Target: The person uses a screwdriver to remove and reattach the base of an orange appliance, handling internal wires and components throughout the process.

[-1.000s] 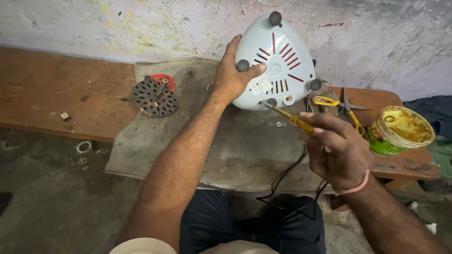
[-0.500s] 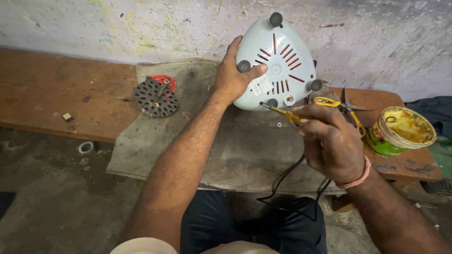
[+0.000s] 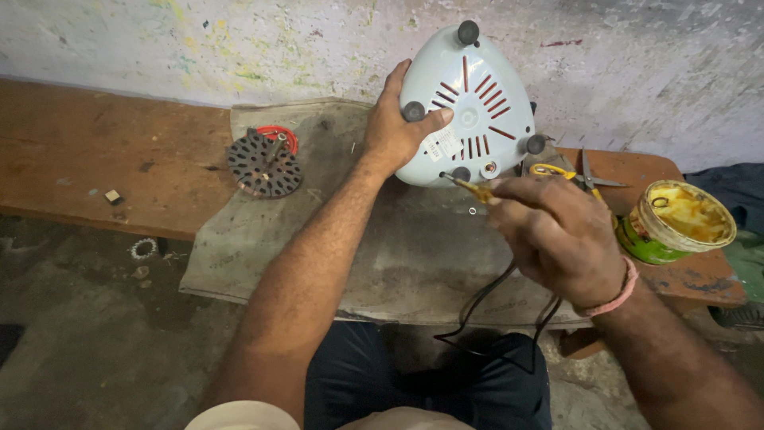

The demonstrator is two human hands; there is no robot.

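The right hand (image 3: pixel 557 239) is closed in a firm grip around the yellow handle of a screwdriver (image 3: pixel 476 189), knuckles up, a pink band at the wrist. The metal tip points left and up, and meets the underside of a pale blue appliance base (image 3: pixel 469 103) near its lower edge, beside a small round fitting; whether the tip sits in a screw head is too small to tell.

The left hand (image 3: pixel 398 127) grasps that base, palm over its left side, thumb stretched across the slotted vents next to one of the dark rubber feet. It holds the base tipped up on edge against the wall, the underside facing the camera. Four feet show, and the bottom cover looks fully in place, so by the look of things the work on the base is at an early stage, with fasteners not yet out.

A black power cord (image 3: pixel 493 310) trails from under the base down over the bench edge. The base stands on a grey cloth (image 3: pixel 318 231) spread over a wooden bench (image 3: pixel 95 151). On the cloth to the left lies a round perforated metal disc (image 3: pixel 263 163) with a red ring behind it. To the right, past the right hand, lie pliers (image 3: pixel 593 179) and an open green tin (image 3: pixel 676 223) of yellowish paste.
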